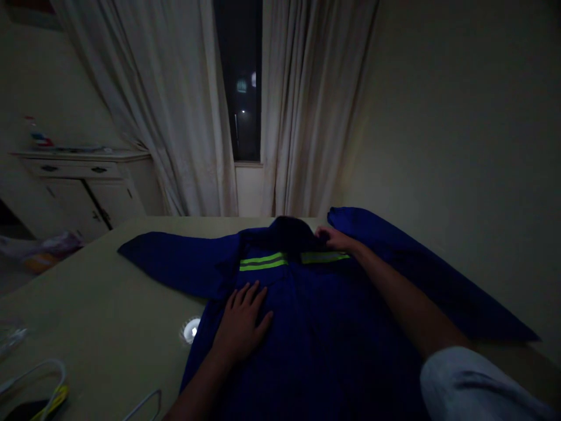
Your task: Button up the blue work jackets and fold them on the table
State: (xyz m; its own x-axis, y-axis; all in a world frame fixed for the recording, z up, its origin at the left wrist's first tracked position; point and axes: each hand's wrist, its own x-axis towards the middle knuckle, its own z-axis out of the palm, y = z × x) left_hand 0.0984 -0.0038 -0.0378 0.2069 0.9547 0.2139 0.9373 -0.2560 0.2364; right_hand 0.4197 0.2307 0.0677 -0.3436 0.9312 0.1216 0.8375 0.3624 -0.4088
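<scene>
A dark blue work jacket lies spread on a beige table, its collar at the far side and its sleeves stretched out to both sides. Yellow-green reflective strips cross its shoulders. My left hand rests flat on the chest area with its fingers spread, holding nothing. My right hand is at the collar's right end, and its fingers curl onto the fabric there. The jacket's right sleeve runs down beneath my right forearm. A pale sleeve covers my upper right arm.
A small shiny round object sits by the jacket. A white wire hanger, a white-and-yellow cable and a clear plastic piece lie at the table's near left. Beyond stand a white cabinet and curtains.
</scene>
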